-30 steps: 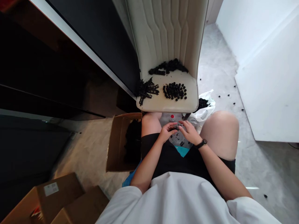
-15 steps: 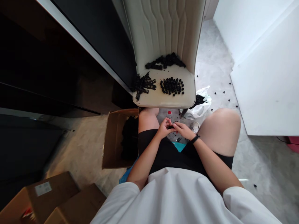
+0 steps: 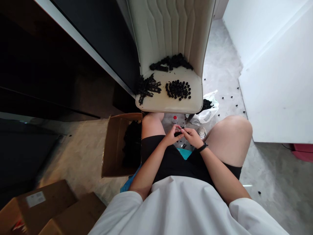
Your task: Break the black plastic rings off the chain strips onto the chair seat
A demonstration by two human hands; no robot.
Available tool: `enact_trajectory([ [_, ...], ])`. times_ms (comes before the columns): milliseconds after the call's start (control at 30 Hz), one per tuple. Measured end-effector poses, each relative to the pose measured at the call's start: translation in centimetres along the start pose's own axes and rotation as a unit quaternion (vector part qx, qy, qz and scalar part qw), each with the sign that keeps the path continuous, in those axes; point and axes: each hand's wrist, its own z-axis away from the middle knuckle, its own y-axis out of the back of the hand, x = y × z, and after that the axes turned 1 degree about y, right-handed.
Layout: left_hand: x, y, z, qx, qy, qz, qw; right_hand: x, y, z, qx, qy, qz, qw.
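I sit with my knees apart, both hands meeting between them. My left hand and my right hand pinch a small black plastic part from either side, fingers curled. A black watch is on my right wrist. Straight ahead stands a cream chair. On its seat lie a cluster of small black round pieces, a tangle of black strips at the left edge, and a heap of black parts against the backrest.
An open cardboard box with black parts stands left of my left knee. A white plastic bag with black pieces lies right of the chair. Loose black bits dot the grey floor. Closed cartons sit bottom left; dark cabinet at left.
My hands have drawn closer together and now pinch the small black part between them. The view has drifted slightly; nothing on the chair has moved.
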Motion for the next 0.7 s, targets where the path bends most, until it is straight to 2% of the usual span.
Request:
enact_trajectory([
  [100,0.4,0.2,-0.1,-0.006,-0.006,0.007,1.0,-0.3,0.0,0.0,0.011,0.005,0.004,1.0],
  [300,1.5,0.5,0.1,0.042,-0.026,-0.112,0.992,0.2,-0.4,-0.3,0.055,-0.003,0.032,0.998],
  [400,1.7,0.7,0.2,0.048,-0.041,-0.117,0.991,0.7,-0.6,-0.7,0.061,-0.003,0.044,0.997],
  [600,1.7,0.9,0.1,0.105,-0.073,-0.12,0.984,0.8,-1.3,-1.9,0.007,0.002,-0.023,1.0],
  [700,1.6,1.0,0.0,0.134,-0.08,-0.138,0.978,0.8,-2.1,-2.5,-0.014,-0.036,-0.102,0.994],
])
